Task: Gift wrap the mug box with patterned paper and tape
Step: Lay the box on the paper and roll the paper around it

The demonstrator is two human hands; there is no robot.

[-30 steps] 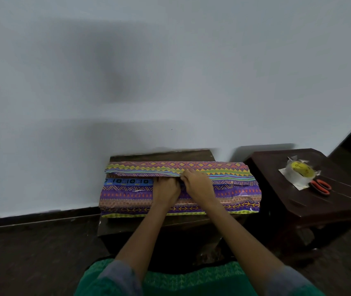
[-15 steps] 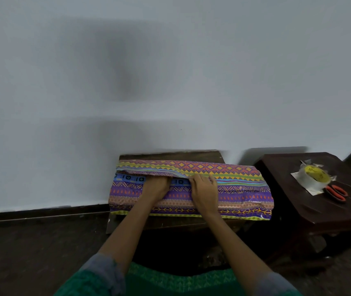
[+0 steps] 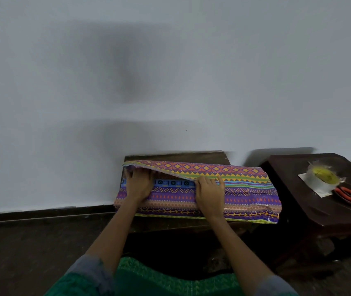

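Reaching forward, left hand (image 3: pixel 138 184) flat, fingers under patterned paper (image 3: pixel 245 189) flap, right hand (image 3: pixel 209 194) pinching flap edge

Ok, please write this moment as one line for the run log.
step: folding paper over box | left hand: flat on patterned paper | right hand: pinches flap edge | tape roll, scissors: side table, untouched

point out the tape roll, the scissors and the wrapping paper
tape roll (image 3: pixel 322 175), head view, on its yellow core
scissors (image 3: pixel 345 193), head view, on an orange handle
wrapping paper (image 3: pixel 247 184), head view, on the striped top face
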